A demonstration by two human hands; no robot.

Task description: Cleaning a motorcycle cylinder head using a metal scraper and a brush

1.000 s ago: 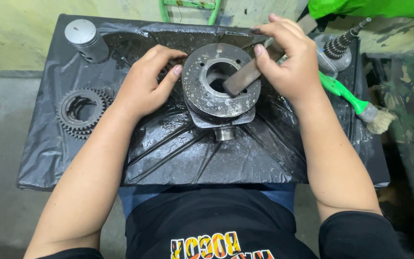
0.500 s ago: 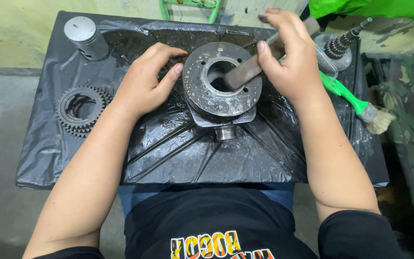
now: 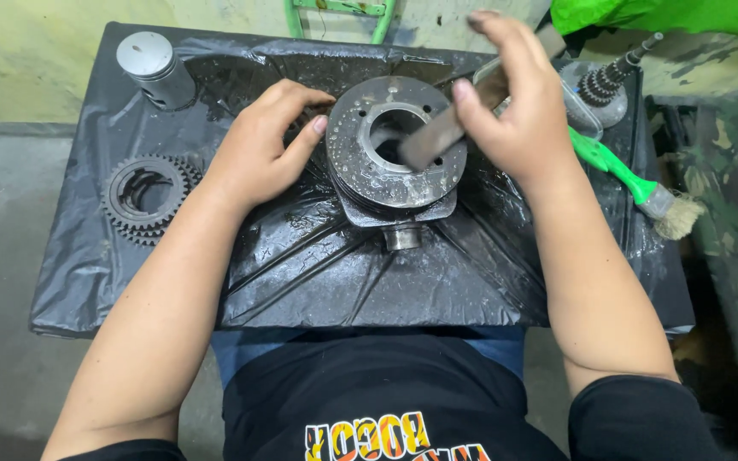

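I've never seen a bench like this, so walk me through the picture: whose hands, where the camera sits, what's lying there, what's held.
The camera sits on the person's head, looking down at their own two bare hands. The left hand steadies a round, wet metal engine cylinder on a table wrapped in black plastic sheet. The right hand holds a flat metal tool dipped into the cylinder's bore. Around it lie a grey piston, a gear, a geared shaft and a green-handled brush.

The right hand (image 3: 527, 111) is blurred at the fingertips and covers the upper part of the flat metal tool (image 3: 433, 137) in its grip. The tool's lower end is lost inside the bore of the metal cylinder (image 3: 395, 149), whose left side the left hand (image 3: 262, 145) hides.
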